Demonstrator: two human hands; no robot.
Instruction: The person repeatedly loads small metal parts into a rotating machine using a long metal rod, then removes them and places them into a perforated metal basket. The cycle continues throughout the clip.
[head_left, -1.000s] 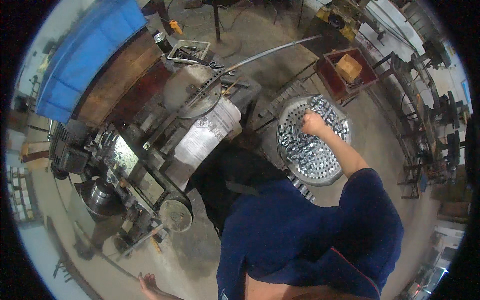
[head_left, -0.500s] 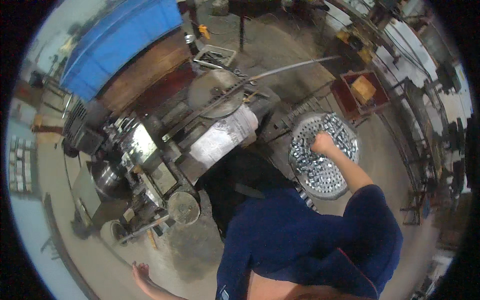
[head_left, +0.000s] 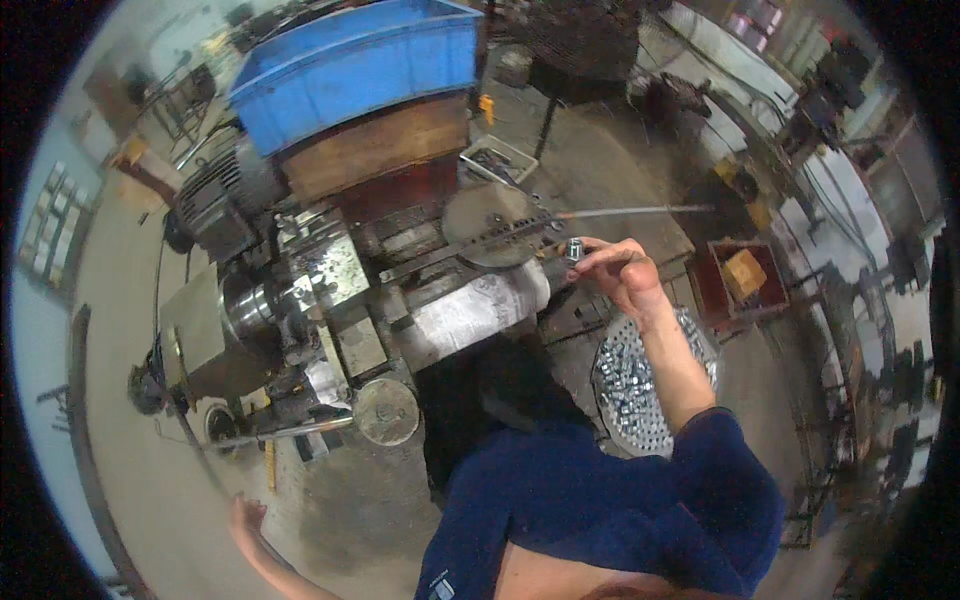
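Small silvery metal fitting (head_left: 574, 249), short and cylindrical, sits pinched in the right hand (head_left: 622, 277) fingertips.

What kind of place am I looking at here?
Most likely a metalworking shop. A lathe-like machine stands on a grimy floor, a perforated tray holds small metal parts, and the right hand holds one such part by the machine. A blue bin sits behind.

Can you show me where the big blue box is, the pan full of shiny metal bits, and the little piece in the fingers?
blue bin (head_left: 350, 70): head view, front wall.
perforated pan (head_left: 700, 335): head view, right rim.
small metal part (head_left: 574, 249): head view, its middle, held by the right hand (head_left: 622, 275).
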